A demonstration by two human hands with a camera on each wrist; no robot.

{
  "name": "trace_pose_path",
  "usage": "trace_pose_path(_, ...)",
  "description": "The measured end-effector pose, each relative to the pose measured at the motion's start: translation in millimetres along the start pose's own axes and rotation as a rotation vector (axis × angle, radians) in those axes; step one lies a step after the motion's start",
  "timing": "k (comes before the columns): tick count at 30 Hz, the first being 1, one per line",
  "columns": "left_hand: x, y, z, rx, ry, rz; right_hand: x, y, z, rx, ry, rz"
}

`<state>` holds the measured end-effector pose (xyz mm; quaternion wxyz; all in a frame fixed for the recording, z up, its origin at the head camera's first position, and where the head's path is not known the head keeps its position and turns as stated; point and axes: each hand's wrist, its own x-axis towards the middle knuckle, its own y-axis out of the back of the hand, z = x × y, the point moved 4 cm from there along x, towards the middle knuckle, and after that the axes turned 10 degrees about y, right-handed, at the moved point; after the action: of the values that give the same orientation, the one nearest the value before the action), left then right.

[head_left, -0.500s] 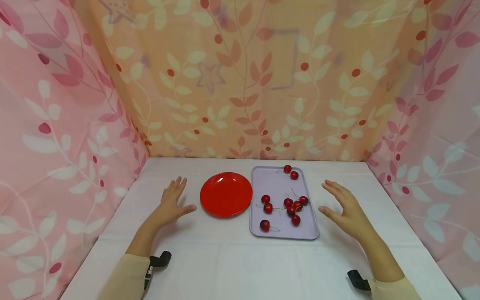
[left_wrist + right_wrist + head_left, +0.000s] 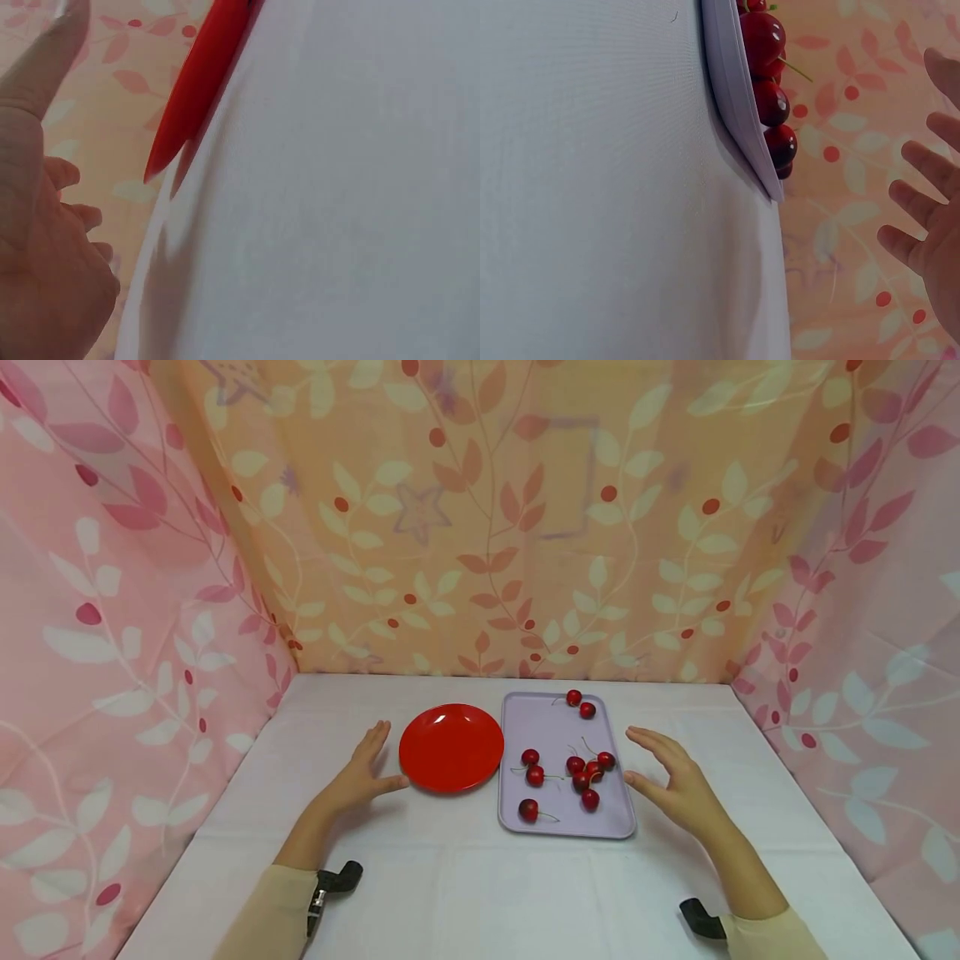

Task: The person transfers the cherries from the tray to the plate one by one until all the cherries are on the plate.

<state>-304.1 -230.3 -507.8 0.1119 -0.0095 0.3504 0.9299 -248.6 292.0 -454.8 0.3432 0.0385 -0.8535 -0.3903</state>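
While the left hand [image 2: 362,777] hovers just beside the plate [image 2: 452,749], the right hand [image 2: 678,789] hovers at the edge of the tray [image 2: 540,722], so the hands are well apart with both dishes between them. Each has its fingers extended and its thumb spread away, gripping nothing. The red plate is nearest the left hand, whose thumb points at its rim. The pale purple tray lies between the plate and the right hand; whether tray and plate touch, I cannot tell.

On the tray are ten cherries [image 2: 581,782]: five bunched on the side toward the right hand, three on the side toward the left hand, and two at the end farthest from both hands. Several show stems.

Under the hands spreads a white cloth [image 2: 442,893]. Behind each hand, a black mount [image 2: 703,920] sits by a beige sleeve [image 2: 772,937]. Beyond both hands hangs a leafy orange curtain [image 2: 487,527].
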Motion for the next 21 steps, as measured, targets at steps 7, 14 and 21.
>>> trace_pose_path(7, 3.5, -8.0, -4.7, -0.061, 0.005, -0.004, 3, -8, 2, 0.035, -0.026, -0.037)
trace_pose_path(14, 5.2, -12.5, -10.5, -0.094, 0.022, 0.007, 8, -16, 3, 0.027, -0.025, -0.059)
trace_pose_path(21, 6.3, -15.0, -13.5, -0.057, 0.045, 0.032, 10, -24, 9, 0.034, -0.038, -0.092)
